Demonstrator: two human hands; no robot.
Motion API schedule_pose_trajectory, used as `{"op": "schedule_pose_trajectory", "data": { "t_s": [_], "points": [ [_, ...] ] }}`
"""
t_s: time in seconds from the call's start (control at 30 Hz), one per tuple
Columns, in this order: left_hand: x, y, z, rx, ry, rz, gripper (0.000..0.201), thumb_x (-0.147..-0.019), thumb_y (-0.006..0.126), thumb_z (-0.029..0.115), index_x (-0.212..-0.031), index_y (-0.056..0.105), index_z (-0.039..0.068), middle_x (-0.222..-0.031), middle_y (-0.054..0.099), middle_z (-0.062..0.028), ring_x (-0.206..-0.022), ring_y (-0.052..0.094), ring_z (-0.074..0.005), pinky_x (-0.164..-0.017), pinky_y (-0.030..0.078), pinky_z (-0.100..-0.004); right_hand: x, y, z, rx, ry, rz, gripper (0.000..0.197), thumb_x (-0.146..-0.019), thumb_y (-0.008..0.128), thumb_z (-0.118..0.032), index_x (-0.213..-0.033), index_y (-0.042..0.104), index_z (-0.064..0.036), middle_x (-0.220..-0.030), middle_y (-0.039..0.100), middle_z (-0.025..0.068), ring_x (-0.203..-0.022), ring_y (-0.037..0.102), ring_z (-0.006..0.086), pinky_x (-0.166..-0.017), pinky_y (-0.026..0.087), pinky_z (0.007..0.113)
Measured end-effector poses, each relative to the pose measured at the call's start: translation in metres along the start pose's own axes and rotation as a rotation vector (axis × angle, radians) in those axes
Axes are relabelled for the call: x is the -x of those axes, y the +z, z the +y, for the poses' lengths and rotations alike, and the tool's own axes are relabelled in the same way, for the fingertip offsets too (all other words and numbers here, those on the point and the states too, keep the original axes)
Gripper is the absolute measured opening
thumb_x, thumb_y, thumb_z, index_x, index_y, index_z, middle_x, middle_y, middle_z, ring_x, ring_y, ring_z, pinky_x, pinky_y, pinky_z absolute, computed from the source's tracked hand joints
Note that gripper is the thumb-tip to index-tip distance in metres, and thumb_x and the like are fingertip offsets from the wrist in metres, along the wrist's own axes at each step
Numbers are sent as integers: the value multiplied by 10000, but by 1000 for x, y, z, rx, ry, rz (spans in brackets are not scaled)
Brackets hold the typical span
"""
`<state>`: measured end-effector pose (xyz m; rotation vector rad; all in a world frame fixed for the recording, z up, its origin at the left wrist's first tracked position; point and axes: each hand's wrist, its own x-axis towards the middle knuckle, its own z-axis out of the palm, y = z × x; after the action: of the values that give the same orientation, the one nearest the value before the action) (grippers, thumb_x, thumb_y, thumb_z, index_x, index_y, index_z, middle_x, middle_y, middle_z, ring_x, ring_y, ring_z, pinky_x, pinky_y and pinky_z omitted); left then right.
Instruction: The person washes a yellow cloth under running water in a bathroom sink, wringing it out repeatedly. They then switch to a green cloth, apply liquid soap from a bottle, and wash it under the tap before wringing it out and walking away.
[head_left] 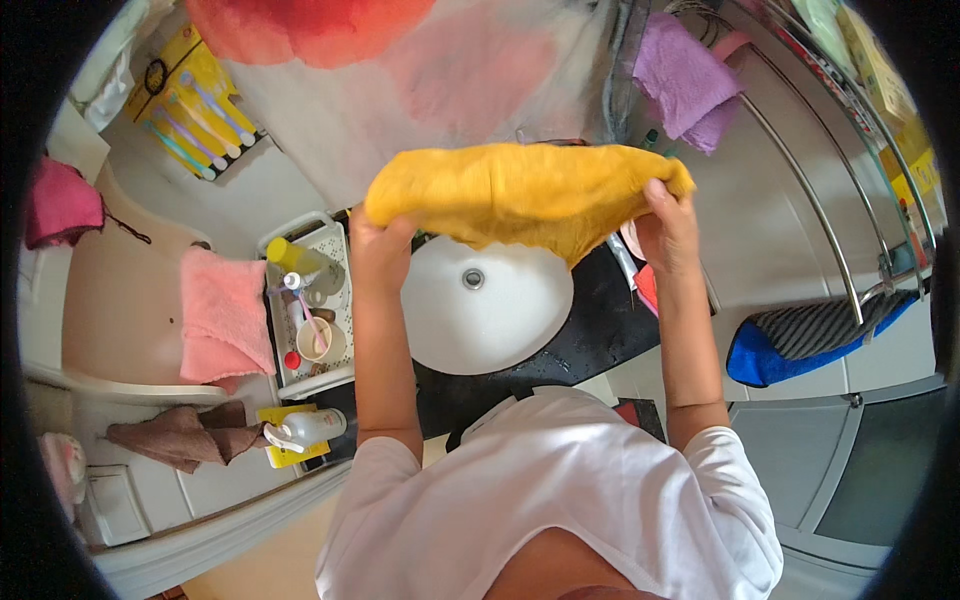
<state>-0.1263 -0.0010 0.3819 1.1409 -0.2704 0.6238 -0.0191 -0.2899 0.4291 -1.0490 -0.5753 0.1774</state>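
Both my arms reach forward over a white washbasin (485, 320), holding up a yellow cloth (510, 190) stretched sideways between them. My left hand (382, 250) is closed on the cloth's left end. At its right end my right hand (668, 225) grips a corner, the thumb pressed on top. The lower edge of the cloth hangs unevenly above the far rim of the basin, hiding the back of it. A round metal drain (473, 279) shows in the bowl.
Left of the basin stands a white tray (345, 375) with bottles and a cup holding a toothbrush. A pink towel (225, 315), a brown cloth (190, 437) and a spray bottle (310, 427) are beyond. Metal rails (810, 200) with a purple towel (685, 75) are at right.
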Motion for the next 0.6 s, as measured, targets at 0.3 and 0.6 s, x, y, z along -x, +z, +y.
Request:
{"op": "schedule_pose_trajectory", "data": {
  "t_s": [0.3, 0.6],
  "points": [
    [-2, 27, -40, -110, -422, 88, 219, -923, 575, 194, -1052, 613, 21, -1011, 644, -43, -919, 603, -135, -824, 462, -286, 13, -57, -18, 1005, -196, -191, 145, -762, 614, -98, -881, 645, -21, -833, 625, 123, -838, 611, 268, -739, 463, 339],
    [-60, 103, -18, 14, -202, -217, 196, -847, 638, 35, -1042, 627, 36, -1045, 646, -47, -976, 598, -151, -887, 457, -312, 58, -57, -170, 1542, -418, 247, 225, -813, 540, -64, -1009, 648, -53, -714, 608, 58, -606, 592, 226, -582, 464, 323]
  ]
}}
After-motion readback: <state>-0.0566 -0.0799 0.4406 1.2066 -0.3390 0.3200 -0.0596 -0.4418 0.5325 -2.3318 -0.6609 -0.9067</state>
